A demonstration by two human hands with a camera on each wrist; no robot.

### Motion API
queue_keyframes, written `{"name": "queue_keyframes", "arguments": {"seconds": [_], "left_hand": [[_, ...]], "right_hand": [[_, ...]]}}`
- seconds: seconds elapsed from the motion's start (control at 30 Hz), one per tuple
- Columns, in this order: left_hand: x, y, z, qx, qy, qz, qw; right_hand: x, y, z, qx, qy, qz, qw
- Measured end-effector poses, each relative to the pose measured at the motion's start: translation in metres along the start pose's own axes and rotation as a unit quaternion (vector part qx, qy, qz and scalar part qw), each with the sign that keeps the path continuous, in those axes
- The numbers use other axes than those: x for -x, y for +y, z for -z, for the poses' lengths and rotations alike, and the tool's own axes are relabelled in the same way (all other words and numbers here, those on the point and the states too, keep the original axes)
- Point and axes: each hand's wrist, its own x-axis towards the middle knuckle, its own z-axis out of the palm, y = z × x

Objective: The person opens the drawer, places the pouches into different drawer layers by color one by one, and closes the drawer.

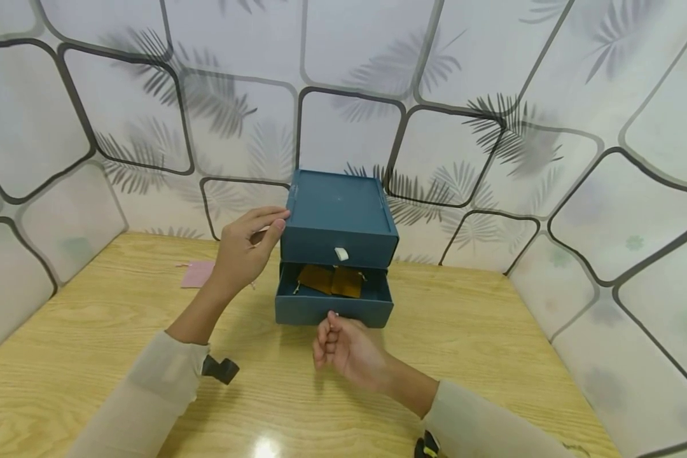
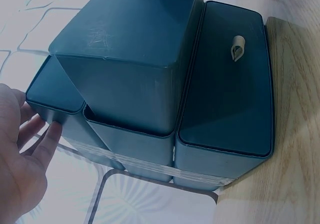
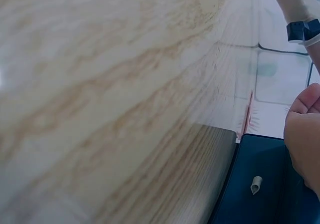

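Observation:
A dark blue drawer box (image 1: 343, 203) stands on the table, with three stacked drawers showing in the left wrist view. Its middle drawer (image 1: 303, 312) is pulled out and holds brown drawstring pouches (image 1: 346, 283). My right hand (image 1: 352, 356) is at this drawer's front, thumb and curled fingers pinching its small white pull tab, which is mostly hidden. Against the upper left side of the box, my left hand (image 1: 246, 245) rests its extended fingertips. The top drawer, with its white tab (image 1: 341, 254), and the bottom drawer (image 2: 227, 94) are closed.
A pink drawstring pouch (image 1: 197, 273) lies on the wooden table (image 1: 464, 343), left of the box and behind my left forearm. Patterned panels (image 1: 349, 133) rise behind the table and along both sides. A dark wrist device (image 1: 220, 370) sits at my left cuff.

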Motion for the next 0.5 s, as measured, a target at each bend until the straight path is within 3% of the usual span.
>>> {"name": "queue_keyframes", "arguments": {"seconds": [0.5], "left_hand": [[0.0007, -0.0014, -0.0001, -0.004, -0.001, 0.004, 1.0000]], "right_hand": [[-0.0064, -0.0007, 0.0032, 0.019, 0.022, 0.006, 0.9996]]}}
